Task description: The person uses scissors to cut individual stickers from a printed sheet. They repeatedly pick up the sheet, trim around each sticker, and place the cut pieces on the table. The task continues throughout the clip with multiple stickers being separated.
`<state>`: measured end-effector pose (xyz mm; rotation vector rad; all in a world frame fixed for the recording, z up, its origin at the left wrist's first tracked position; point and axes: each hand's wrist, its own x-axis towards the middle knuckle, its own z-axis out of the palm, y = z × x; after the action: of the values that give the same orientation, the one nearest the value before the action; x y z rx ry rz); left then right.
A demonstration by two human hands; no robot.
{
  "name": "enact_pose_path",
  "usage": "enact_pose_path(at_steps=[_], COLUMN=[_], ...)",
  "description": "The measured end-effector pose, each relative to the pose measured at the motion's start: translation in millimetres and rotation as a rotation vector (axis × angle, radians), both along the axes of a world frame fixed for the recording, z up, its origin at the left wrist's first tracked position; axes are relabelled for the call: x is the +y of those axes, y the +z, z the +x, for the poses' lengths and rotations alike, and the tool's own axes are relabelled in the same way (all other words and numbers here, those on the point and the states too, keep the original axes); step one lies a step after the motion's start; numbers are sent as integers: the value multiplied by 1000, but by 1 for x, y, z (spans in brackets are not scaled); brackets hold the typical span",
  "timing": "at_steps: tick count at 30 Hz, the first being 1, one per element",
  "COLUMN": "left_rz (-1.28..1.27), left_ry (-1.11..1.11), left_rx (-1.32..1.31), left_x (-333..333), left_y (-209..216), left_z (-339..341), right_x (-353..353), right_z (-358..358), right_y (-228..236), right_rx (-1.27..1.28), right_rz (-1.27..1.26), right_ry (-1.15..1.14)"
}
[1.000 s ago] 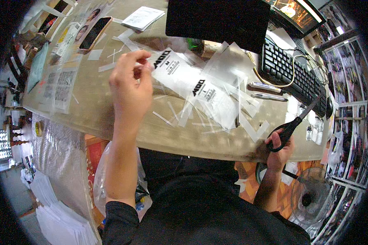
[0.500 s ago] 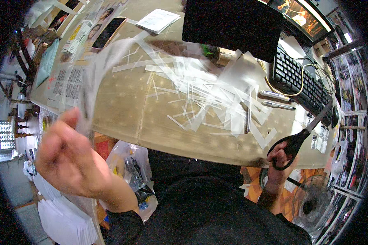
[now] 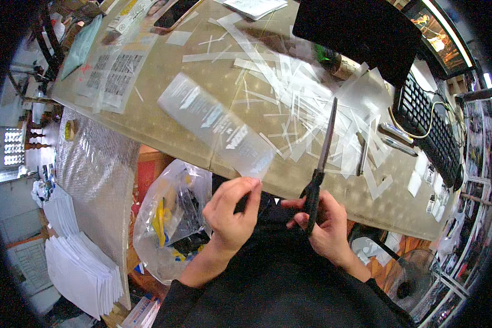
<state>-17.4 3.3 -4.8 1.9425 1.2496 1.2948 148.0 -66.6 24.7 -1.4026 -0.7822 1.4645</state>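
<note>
Between the thumb and fingers of my left hand (image 3: 231, 212) is pinched one corner of a translucent film strip (image 3: 216, 130) with white print. The strip slants up and to the left over the front part of the table (image 3: 164, 126). My right hand (image 3: 328, 225) grips black-handled scissors (image 3: 314, 198), their blades together and pointing up, apart from the strip. Beyond them lies a loose pile of thin white and clear offcuts (image 3: 306, 109).
A keyboard (image 3: 429, 126), pens (image 3: 396, 143) and a black panel (image 3: 358, 38) are at the right and back. Printed sheets (image 3: 112, 79) and a phone (image 3: 175, 13) lie left. Below the table edge hangs a clear plastic bag (image 3: 172, 213); paper stacks (image 3: 82, 268) stand lower left.
My left hand has come from the far left to the middle, with the film strip now plainly in it. The scissors have moved left from the table's right side, turning more upright.
</note>
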Motion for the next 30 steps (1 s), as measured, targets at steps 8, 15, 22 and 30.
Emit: enact_pose_path(at_steps=[8,15,22,30], left_rz=[78,43,30,-610], left_ry=[-51,-85,-214,-109], left_rx=[-42,-61,-122,-914], left_x=[-18,-22,-31,-24], left_y=[3,4,5,5], left_z=[-3,-10,-35,-37], right_x=[25,30,36,40], right_z=[-8,-11,-14,-32], right_y=[1,2,6,8], right_rx=[-196,-165,-233,-15], right_rz=[31,13,43,-53], right_ry=[-62,-121,-37,-7])
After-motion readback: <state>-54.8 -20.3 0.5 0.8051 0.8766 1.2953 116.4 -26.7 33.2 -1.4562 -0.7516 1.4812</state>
